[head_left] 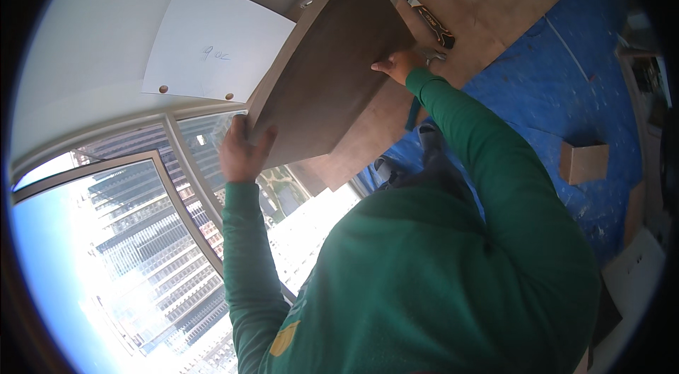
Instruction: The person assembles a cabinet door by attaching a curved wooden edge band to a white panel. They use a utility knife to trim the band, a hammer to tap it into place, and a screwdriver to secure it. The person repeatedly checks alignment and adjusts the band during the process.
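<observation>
A large dark brown wooden panel (332, 63) stands tilted in front of me, its pale edge facing up and left. My left hand (244, 149) grips its near left corner, thumb on the brown face and fingers round the edge. On the right, my right hand (402, 66) holds the panel's lower right side, with the thumb laid on the face and the other fingers mostly hidden. Just beyond the right hand, partly covered, lies a metal tool head (433, 56), perhaps a hammer's. A black-and-orange-handled tool (433, 24) rests on the brown sheet nearby.
A white board (212, 42) with two round holes leans at the left wall. Below it, a window (141, 232) stands open onto tall buildings. Blue sheeting (523, 105) covers the floor at right, with a small cardboard box (583, 162) on it. Brown sheet (488, 6) lies ahead.
</observation>
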The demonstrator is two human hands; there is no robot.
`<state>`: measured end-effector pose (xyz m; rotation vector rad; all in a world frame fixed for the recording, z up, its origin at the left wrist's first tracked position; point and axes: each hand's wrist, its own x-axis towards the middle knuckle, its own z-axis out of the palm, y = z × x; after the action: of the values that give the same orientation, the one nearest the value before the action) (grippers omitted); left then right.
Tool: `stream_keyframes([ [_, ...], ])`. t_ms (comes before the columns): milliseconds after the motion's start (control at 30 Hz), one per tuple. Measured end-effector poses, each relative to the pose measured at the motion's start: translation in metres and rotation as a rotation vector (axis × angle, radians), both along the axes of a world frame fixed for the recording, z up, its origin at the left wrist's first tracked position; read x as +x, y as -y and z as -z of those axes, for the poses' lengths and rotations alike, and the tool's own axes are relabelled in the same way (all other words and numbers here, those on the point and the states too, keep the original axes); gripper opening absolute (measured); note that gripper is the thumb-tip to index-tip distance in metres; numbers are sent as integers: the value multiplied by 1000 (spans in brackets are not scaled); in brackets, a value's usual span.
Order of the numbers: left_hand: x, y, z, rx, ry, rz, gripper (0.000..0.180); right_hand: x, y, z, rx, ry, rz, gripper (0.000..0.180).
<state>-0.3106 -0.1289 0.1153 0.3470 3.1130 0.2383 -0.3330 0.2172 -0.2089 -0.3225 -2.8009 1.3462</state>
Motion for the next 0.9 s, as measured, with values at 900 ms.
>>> stream_keyframes([
  [900, 8, 5, 0, -78, -51, -51, 45, 86, 3, 42, 111, 532, 20, 68],
])
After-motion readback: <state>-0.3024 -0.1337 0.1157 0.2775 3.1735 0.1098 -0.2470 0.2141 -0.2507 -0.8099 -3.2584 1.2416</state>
